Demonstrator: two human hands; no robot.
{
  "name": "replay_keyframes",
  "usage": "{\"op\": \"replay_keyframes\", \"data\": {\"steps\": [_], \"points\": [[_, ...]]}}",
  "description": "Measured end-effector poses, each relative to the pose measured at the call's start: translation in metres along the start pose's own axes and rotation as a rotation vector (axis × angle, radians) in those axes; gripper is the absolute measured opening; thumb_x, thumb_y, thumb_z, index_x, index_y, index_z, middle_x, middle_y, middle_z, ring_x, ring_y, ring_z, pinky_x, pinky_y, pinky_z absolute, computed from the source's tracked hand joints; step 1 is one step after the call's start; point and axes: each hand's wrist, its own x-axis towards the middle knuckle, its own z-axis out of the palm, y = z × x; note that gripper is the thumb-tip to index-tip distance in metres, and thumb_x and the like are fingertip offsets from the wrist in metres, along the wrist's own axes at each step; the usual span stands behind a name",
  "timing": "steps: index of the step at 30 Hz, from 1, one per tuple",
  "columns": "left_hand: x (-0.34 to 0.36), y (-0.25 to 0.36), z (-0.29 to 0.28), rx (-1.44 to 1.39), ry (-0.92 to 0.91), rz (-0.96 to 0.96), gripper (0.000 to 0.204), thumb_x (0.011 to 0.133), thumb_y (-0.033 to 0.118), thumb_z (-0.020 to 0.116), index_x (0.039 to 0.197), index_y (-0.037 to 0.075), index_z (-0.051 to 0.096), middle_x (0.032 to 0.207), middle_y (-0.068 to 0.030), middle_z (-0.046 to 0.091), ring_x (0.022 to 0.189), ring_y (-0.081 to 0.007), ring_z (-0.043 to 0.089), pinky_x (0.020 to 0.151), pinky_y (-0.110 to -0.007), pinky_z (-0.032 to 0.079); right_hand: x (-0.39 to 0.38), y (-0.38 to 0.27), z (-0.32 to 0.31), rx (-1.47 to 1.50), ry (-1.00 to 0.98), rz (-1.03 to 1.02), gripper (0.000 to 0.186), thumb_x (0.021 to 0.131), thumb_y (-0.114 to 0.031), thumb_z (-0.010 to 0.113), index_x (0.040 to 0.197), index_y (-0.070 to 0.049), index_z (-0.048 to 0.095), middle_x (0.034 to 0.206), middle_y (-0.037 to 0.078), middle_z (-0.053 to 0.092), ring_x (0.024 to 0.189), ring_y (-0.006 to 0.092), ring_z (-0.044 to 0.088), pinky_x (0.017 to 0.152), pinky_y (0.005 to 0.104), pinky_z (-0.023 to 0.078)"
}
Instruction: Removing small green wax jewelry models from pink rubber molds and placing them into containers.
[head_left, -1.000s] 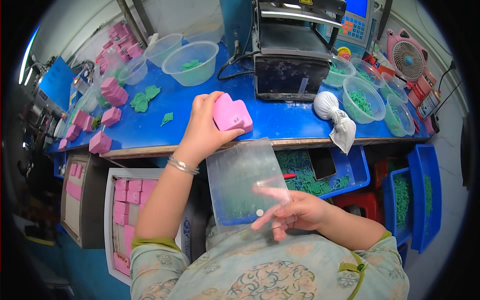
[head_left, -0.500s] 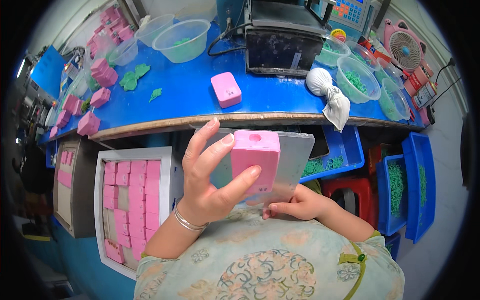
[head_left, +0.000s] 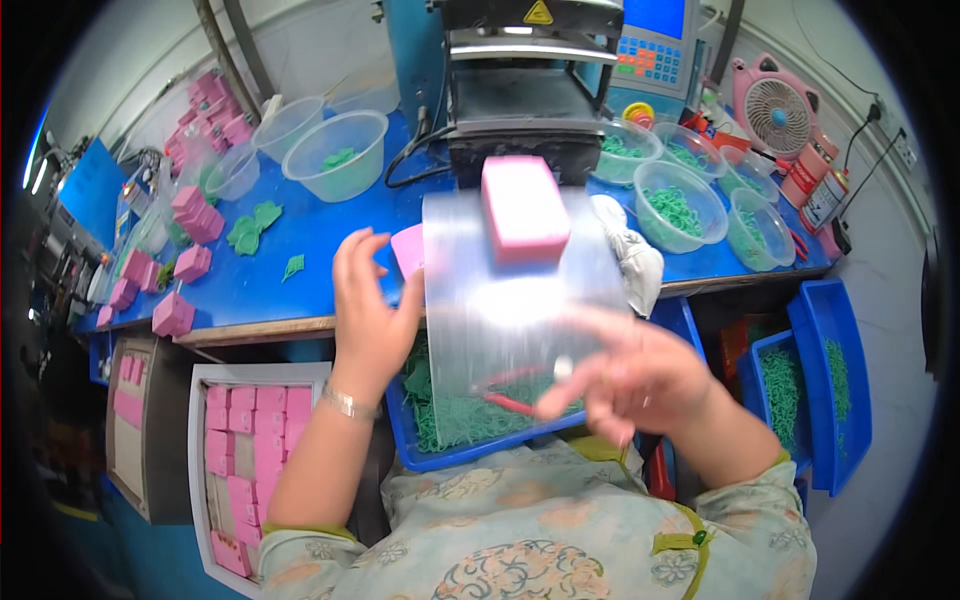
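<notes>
Pink block (head_left: 522, 212) rests toward the far end of the clear sheet (head_left: 515, 300), tilted slightly, its top washed pale by the light. I'd judge it light and firm with a little give, so more easily dented than broken. Its two long sides look the best hold, thumb on one, fingers on the other; the sheet looks smooth, so a tip could set the block sliding.

From where I stand, the left hand (head_left: 368, 300) has its fingers apart and curved, holding nothing, near the sheet's left edge. The right hand (head_left: 650, 375) is at the lower right of the sheet, some fingers showing through; it's too blurred to tell whether they grip it or only prop it.

A second block (head_left: 408, 250) lies on the bench (head_left: 305, 225), partly behind the sheet. The press (head_left: 528, 100) crowds the far side, and a white bag (head_left: 640, 265) and bowls (head_left: 682, 215) crowd the right. Below is a blue tray (head_left: 445, 460) of green strands (head_left: 430, 425).
</notes>
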Motion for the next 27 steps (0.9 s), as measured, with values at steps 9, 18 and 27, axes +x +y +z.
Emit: {"op": "replay_keyframes", "data": {"steps": [9,18,27], "points": [[0.041,-0.023,0.037,0.237,-0.363,-0.065,0.075,0.064,0.041,0.074,0.118,-0.003,0.047,0.112,-0.0214,0.049,0.103,-0.0366,0.050,0.090,-0.040,0.042,0.038,-0.083,-0.007,-0.090,0.031,-0.143,0.057,0.085,-0.013,0.042,0.137,-0.001,0.022,0.113,0.028,0.053,0.058,0.0164,0.055,0.052,0.0238,0.048],[0.028,-0.044,0.028,0.123,-0.334,0.023,0.086,0.067,0.032,0.074,0.131,-0.005,0.031,0.124,-0.0227,0.037,0.116,-0.0340,0.040,0.099,-0.039,0.033,0.085,-0.104,-0.008,-0.305,0.570,-0.514,0.032,0.093,-0.019,0.045,0.112,0.007,0.045,0.103,0.025,0.058,0.081,0.0221,0.064,0.067,0.0278,0.055],[0.001,-0.030,0.017,0.060,-0.106,-0.010,0.086,0.058,0.031,0.080,0.127,0.002,0.037,0.116,-0.0191,0.045,0.108,-0.0325,0.046,0.093,-0.038,0.039,0.102,-0.108,-0.047,-0.732,0.632,-0.530,0.039,0.092,-0.035,0.049,0.101,0.002,0.057,0.072,0.004,0.063,0.049,0.0044,0.048,0.045,0.0171,0.040]]}}
